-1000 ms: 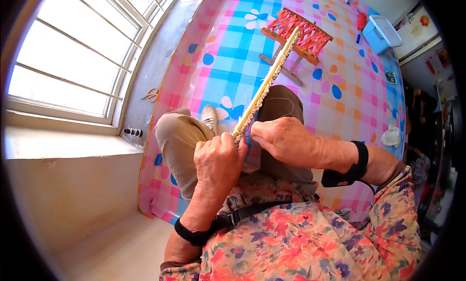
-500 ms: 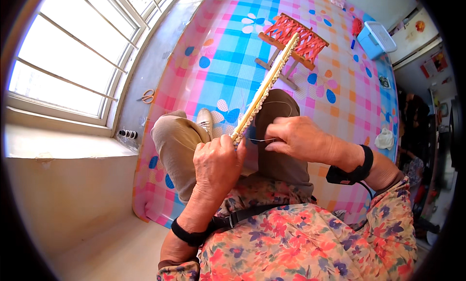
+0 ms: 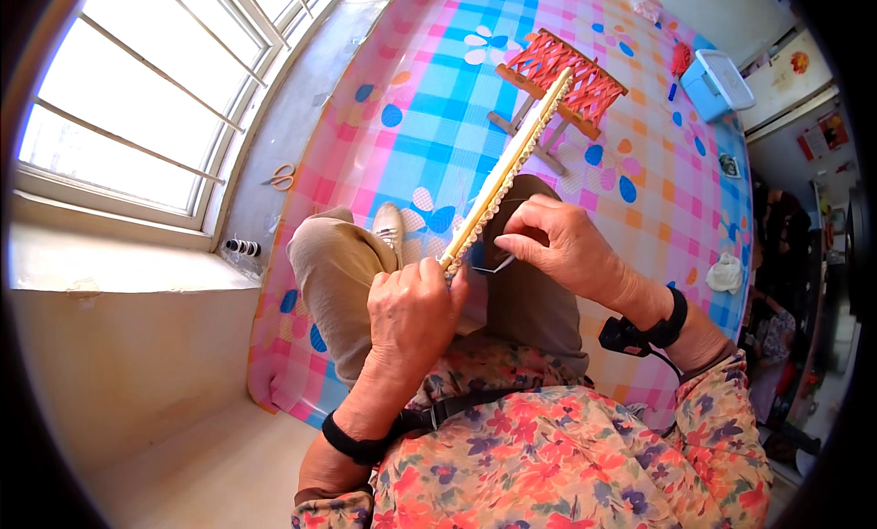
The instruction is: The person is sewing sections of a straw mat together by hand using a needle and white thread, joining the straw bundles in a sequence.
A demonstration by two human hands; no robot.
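My left hand (image 3: 411, 314) is closed around the near end of a long, pale yellow strip (image 3: 508, 163) with scalloped, bead-like trim along its right edge. The strip slants away from me, its far end showing in front of a stool with red woven straps (image 3: 539, 61). Just right of the near end is my right hand (image 3: 559, 246), thumb and forefinger pinched together. A thin, pale thread (image 3: 491, 270) runs between the strip and those fingers and bends near its middle. Whether a needle is in the pinch is too small to tell.
My knees (image 3: 329, 264) are under the work, over a checked, flowered sheet (image 3: 448, 118). Scissors (image 3: 281, 176) and dark-and-white spools (image 3: 242, 248) lie on the window ledge to the left. A blue lidded box (image 3: 713, 90) and a white bag (image 3: 724, 273) are at the right.
My right hand has risen slightly and its wrist has turned, its fingers now above the thread. The thread, nearly straight before, now bends. My left hand keeps its hold on the strip.
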